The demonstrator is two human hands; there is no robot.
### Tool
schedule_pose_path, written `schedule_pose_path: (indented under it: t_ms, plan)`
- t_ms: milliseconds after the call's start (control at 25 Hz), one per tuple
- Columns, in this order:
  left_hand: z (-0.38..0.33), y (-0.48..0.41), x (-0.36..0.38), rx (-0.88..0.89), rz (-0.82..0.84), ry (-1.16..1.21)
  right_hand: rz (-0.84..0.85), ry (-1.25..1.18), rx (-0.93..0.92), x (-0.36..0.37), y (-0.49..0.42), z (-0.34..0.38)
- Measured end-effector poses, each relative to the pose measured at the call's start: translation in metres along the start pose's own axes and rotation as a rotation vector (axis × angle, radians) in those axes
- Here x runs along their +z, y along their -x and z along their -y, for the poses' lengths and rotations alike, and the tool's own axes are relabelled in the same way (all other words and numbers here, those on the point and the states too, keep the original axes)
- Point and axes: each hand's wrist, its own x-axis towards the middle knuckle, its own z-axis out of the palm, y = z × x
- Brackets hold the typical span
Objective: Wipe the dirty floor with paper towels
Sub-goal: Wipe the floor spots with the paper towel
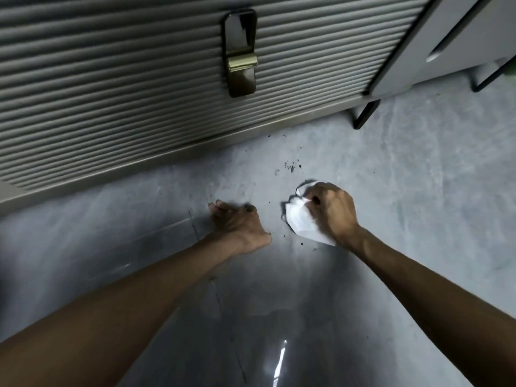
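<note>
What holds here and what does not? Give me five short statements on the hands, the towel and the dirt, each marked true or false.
1. The right hand grips a crumpled white paper towel. True.
2. The left hand holds a second towel. False: it holds no towel and rests on the grey floor.
3. Dark specks lie on the floor beyond the towel, toward the ribbed panel. True.
4. The towel touches the base of the ribbed panel. False: bare floor lies between them.
5. The panel bears a dark latch with a brass-coloured part. True.
</note>
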Motion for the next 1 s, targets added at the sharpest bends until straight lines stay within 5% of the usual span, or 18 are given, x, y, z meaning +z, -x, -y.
schedule_pose_path:
  t_ms: [280,520,1000]
  plan:
    - [-0.002,-0.003,0.002,-0.015,-0.009,-0.039,-0.156,0.039,0.117,0.000,-0.027,-0.006]
    - [0.001,-0.014,0.007,-0.002,-0.013,-0.047,0.001,0.203,-0.025,0.007,-0.085,0.016]
    - [0.001,-0.010,0.007,0.005,0.020,-0.040,0.052,0.313,-0.028,-0.001,-0.114,0.020]
